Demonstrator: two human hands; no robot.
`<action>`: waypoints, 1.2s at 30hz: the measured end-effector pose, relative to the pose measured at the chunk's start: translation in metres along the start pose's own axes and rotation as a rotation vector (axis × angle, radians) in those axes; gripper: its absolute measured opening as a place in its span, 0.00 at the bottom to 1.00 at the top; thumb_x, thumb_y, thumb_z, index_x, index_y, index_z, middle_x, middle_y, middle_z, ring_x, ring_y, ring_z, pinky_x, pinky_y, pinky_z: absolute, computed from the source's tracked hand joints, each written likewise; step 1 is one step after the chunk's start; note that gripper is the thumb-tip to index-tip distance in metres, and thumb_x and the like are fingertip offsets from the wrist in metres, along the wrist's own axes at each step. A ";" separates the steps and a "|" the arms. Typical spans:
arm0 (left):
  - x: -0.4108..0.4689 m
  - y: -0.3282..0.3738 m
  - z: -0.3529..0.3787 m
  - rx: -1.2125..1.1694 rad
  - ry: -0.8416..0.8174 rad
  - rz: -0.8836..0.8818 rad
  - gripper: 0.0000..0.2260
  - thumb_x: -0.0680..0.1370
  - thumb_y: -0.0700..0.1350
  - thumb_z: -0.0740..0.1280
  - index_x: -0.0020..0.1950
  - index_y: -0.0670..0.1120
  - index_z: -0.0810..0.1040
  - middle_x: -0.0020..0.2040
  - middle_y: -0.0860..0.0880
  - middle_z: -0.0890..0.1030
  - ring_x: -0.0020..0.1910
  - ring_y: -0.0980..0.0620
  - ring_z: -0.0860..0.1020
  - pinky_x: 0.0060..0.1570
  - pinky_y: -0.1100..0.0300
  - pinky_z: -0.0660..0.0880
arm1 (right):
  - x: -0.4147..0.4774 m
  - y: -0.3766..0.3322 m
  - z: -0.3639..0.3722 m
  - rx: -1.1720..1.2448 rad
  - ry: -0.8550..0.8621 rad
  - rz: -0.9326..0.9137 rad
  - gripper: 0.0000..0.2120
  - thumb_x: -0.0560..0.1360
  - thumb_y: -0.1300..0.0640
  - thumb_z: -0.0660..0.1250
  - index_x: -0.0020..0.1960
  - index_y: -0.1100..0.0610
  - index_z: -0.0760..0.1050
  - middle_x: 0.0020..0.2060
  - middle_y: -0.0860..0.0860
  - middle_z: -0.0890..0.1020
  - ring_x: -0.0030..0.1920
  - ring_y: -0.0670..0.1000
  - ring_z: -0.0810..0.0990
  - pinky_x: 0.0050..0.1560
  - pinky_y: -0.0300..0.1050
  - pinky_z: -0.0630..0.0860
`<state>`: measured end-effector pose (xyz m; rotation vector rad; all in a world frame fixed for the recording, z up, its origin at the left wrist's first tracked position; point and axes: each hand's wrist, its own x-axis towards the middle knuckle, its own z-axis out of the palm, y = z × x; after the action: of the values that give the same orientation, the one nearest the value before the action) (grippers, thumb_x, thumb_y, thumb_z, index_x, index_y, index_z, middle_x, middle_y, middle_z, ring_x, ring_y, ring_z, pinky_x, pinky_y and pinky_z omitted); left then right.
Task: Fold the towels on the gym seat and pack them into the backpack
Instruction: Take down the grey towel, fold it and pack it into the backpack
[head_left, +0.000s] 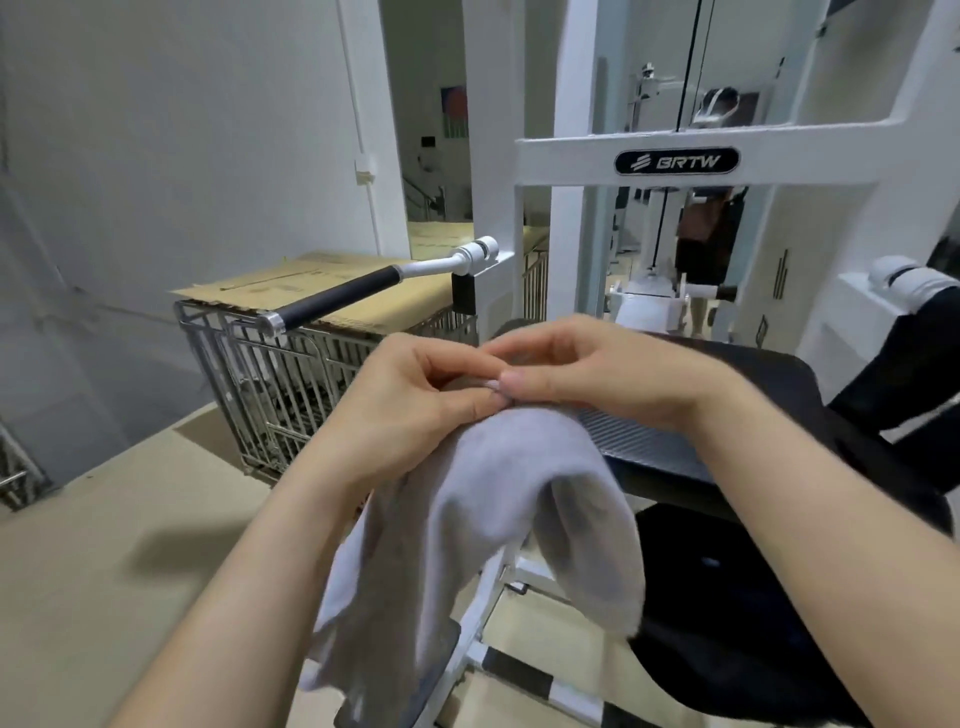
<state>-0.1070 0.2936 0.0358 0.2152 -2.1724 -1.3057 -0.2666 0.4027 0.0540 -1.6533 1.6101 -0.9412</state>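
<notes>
This is a gym. A white weight machine (571, 161) fills the right side, with a black "BRTW" badge (676, 161) on its crossbar and a dark cable (688, 62) running up behind it. A handle (337, 296) with a black grip sticks out to the left, above a padded black seat (727, 395). Beside it stands a wire cage (270, 374) topped with cardboard (332, 283).

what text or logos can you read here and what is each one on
"BRTW": black oval badge on the white gym machine's crossbar.
Print on the flattened cardboard atop the wire cage: too blurred to read.
Poster in the far room: no legible text.
On the grey towel: none visible.
</notes>
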 end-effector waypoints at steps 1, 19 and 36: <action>-0.002 -0.001 -0.004 0.061 0.064 0.022 0.07 0.71 0.35 0.74 0.43 0.46 0.86 0.39 0.50 0.85 0.41 0.57 0.82 0.44 0.65 0.77 | 0.004 0.005 0.006 0.030 0.004 0.022 0.13 0.77 0.54 0.67 0.61 0.53 0.78 0.50 0.47 0.84 0.47 0.43 0.80 0.44 0.39 0.75; -0.041 -0.049 0.007 -0.138 0.169 -0.185 0.11 0.63 0.40 0.76 0.40 0.51 0.78 0.31 0.47 0.75 0.32 0.53 0.71 0.32 0.63 0.68 | 0.008 0.027 0.043 0.219 0.422 0.165 0.11 0.77 0.56 0.66 0.39 0.59 0.80 0.32 0.52 0.80 0.34 0.48 0.76 0.36 0.42 0.74; -0.023 -0.038 -0.022 0.668 0.143 -0.127 0.17 0.67 0.59 0.75 0.31 0.46 0.78 0.25 0.50 0.77 0.27 0.53 0.74 0.29 0.57 0.70 | 0.018 0.045 0.082 -0.949 0.732 0.056 0.06 0.69 0.61 0.63 0.41 0.52 0.66 0.36 0.49 0.75 0.36 0.58 0.72 0.35 0.47 0.65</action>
<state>-0.0819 0.2677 0.0017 0.6914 -2.4223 -0.5550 -0.2219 0.3801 -0.0271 -1.9174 2.9066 -0.8446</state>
